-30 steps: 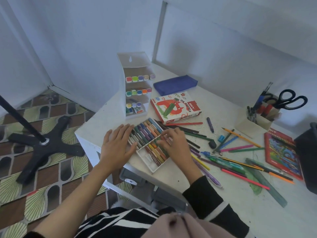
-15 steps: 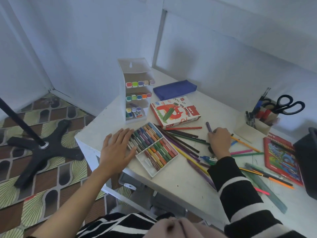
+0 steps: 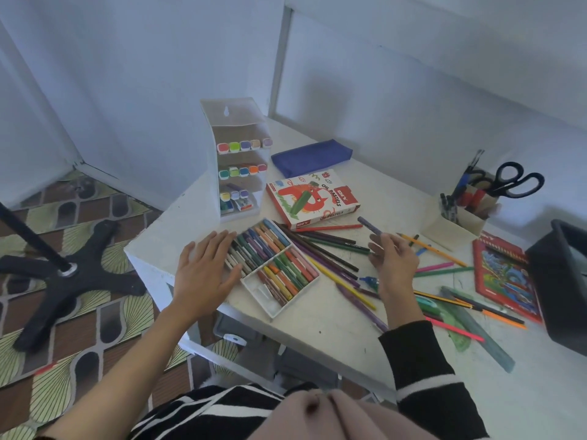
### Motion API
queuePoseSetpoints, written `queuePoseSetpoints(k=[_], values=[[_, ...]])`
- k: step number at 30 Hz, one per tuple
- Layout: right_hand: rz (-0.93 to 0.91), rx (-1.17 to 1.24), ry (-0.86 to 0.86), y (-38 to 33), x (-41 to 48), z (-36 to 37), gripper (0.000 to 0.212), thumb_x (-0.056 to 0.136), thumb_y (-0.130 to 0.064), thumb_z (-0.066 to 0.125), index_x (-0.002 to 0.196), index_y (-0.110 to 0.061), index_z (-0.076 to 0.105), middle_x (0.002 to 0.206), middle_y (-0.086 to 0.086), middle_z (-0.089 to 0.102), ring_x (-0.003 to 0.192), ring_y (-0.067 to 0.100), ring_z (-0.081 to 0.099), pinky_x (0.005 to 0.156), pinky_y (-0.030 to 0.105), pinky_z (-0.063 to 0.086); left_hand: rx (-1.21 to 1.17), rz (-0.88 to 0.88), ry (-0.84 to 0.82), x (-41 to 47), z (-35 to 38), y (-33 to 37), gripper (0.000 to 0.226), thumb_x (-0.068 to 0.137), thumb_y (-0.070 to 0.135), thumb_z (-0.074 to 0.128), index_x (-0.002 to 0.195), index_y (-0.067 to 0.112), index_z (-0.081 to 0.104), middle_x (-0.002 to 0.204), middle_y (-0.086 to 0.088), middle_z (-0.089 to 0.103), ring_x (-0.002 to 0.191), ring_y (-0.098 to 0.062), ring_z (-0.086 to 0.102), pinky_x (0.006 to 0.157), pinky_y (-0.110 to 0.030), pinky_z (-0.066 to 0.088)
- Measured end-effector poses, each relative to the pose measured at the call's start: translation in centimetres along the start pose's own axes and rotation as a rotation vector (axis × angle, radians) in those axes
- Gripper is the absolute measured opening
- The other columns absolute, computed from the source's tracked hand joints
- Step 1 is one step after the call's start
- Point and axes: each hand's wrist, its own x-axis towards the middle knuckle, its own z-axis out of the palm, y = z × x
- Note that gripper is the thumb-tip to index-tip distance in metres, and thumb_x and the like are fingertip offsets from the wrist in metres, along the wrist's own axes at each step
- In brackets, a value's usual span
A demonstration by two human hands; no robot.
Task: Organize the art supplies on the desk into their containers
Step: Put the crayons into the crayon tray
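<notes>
1. White desk (image 3: 317, 331) fills the centre and right of the frame, backed by pale walls; patterned flooring is seen at the left.
2. At the centre, a tray (image 3: 264, 294) of pastels (image 3: 270, 249) lies on the desk, split into compartments and nearly filled with sticks.
3. The left hand (image 3: 203, 271) is laid flat on the tray's left end, fingers straight and slightly spread over the pastels.
4. A purple stick (image 3: 370, 226) is pinched at the fingertips of the right hand (image 3: 394, 262), right of the tray and raised off the desk, its free end pointed to the upper left.
5. Loose pencils (image 3: 324, 249) are fanned out between the tray and the right hand; more are scattered at the lower right beside a green ruler (image 3: 476, 328).
6. An oil pastels box (image 3: 313, 198) is set just above the tray, with a marker rack (image 3: 236, 160) to its left and a blue pouch (image 3: 313, 157) behind it.
7. At the upper right, scissors (image 3: 514, 181) are stood in a pen holder (image 3: 454, 223); a red box (image 3: 505, 274) lies below it.
</notes>
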Motion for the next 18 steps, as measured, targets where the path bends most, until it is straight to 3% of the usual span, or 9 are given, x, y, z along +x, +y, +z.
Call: queuePoseSetpoints(k=[7,10,16,18], values=[[0.119,0.111,-0.2,0.7,-5.8,2.0,0.005,0.093,-0.017,0.057,0.096,-0.015,0.059,0.085,0.004,0.072,0.077,0.019,0.071,0.072,0.032,0.055,-0.005,-0.001,0.004,-0.1,-0.1,0.1,0.072,0.089,0.059,0.013,0.144,0.019,0.035,0.148,-0.003,0.04,0.14,-0.022,0.03,0.114,-0.046,0.015],[0.126,0.146,-0.398,0.8,-7.5,2.8,0.006,0.094,-0.012,0.053,0.097,-0.008,0.057,0.082,0.009,0.073,0.072,0.023,0.071,0.069,0.032,0.057,-0.001,0.003,-0.003,-0.1,0.0,0.0,0.071,0.09,0.059,0.013,0.145,0.019,0.033,0.149,-0.002,0.039,0.14,-0.022,0.029,0.115,-0.046,0.015],[-0.026,-0.127,-0.691,1.6,-9.6,4.1,0.02,0.088,0.006,0.056,0.108,0.003,0.061,0.081,0.012,0.069,0.067,0.016,0.069,0.068,0.025,0.057,-0.007,0.007,0.007,-0.1,0.1,0.0,0.069,0.091,0.058,0.016,0.144,0.019,0.035,0.147,-0.003,0.04,0.14,-0.023,0.031,0.114,-0.047,0.016],[-0.059,-0.238,-0.73,2.0,-9.7,4.5,0.02,0.087,0.004,0.059,0.105,-0.004,0.063,0.083,0.006,0.069,0.069,0.012,0.067,0.07,0.024,0.056,-0.017,0.007,0.01,-0.1,0.0,0.1,0.069,0.09,0.058,0.016,0.144,0.018,0.036,0.147,-0.004,0.042,0.139,-0.024,0.032,0.114,-0.048,0.018]])
